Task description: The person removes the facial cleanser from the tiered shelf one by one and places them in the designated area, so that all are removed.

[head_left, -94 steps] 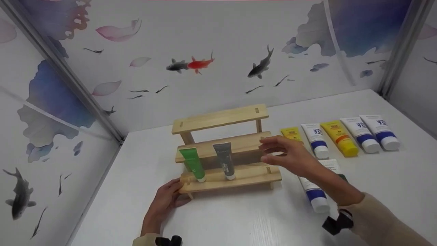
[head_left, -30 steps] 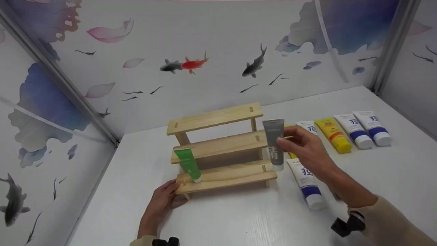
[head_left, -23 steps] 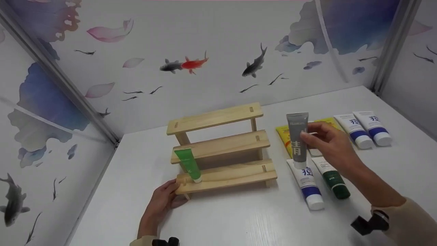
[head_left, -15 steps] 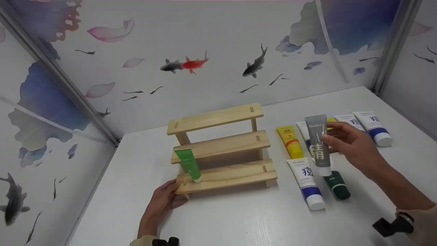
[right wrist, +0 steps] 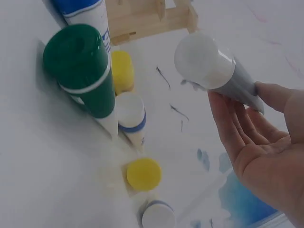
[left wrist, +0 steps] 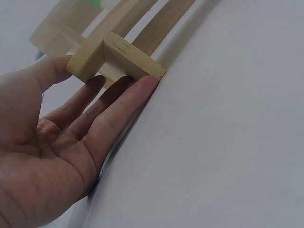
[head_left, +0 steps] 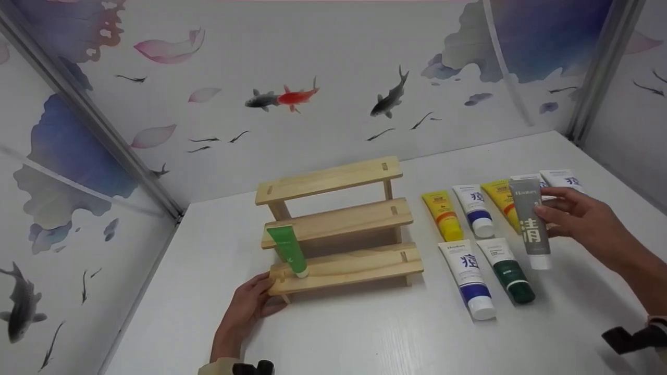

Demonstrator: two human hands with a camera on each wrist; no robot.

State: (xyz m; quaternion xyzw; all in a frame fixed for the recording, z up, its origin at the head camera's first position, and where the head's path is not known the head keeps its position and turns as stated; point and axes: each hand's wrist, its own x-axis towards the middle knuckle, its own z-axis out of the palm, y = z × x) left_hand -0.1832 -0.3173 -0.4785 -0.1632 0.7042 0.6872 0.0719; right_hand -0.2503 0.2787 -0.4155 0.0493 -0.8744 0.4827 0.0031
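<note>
In the head view my right hand (head_left: 589,219) pinches a grey squeeze tube (head_left: 529,208), cap down, in front of the tubes at the right. The right wrist view shows its white cap (right wrist: 202,59) and the thumb and fingers on the grey body. My left hand (head_left: 247,299) holds the left end of the lowest shelf of a three-step wooden display rack (head_left: 338,221). Seen from the left wrist, the thumb touches the shelf edge and the fingers (left wrist: 118,102) lie under it by the leg. A green tube (head_left: 288,250) stands cap down on the lowest shelf.
Right of the rack lie several tubes: a yellow one (head_left: 442,214), a white-and-blue one (head_left: 471,208), another yellow one (head_left: 501,197), and more white-and-blue ones partly behind the grey tube. Nearer lie a white-and-blue tube (head_left: 467,278) and a white-and-green tube (head_left: 506,271).
The grey tube stood on the lowest shelf beside the green one; my right hand took it off and carried it right over the lying tubes. My left hand stays at the rack's end.
</note>
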